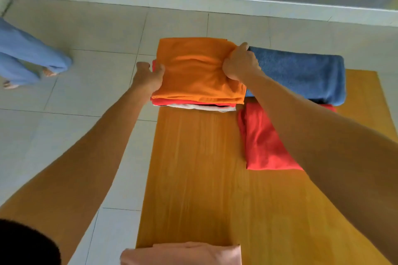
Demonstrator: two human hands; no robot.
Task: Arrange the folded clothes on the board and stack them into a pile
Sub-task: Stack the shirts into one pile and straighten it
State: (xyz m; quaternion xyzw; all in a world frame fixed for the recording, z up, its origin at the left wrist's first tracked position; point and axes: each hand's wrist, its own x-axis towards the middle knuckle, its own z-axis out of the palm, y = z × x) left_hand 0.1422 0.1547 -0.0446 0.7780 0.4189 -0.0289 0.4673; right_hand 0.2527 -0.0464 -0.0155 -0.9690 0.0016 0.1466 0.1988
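Head view: left hand (148,77) and right hand (239,63) clamp the orange cloth (198,71); seemingly atop the pile (193,105).

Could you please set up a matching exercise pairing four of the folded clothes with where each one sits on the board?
Things:
1. orange cloth
2. blue towel
3. red cloth
4. pink cloth

Places:
A. at the board's near edge
B. top of the pile, held by the left hand and right hand
C. far right, beside the pile
D. on the right, just nearer than the towel

Pairs: 1-B, 2-C, 3-D, 4-A
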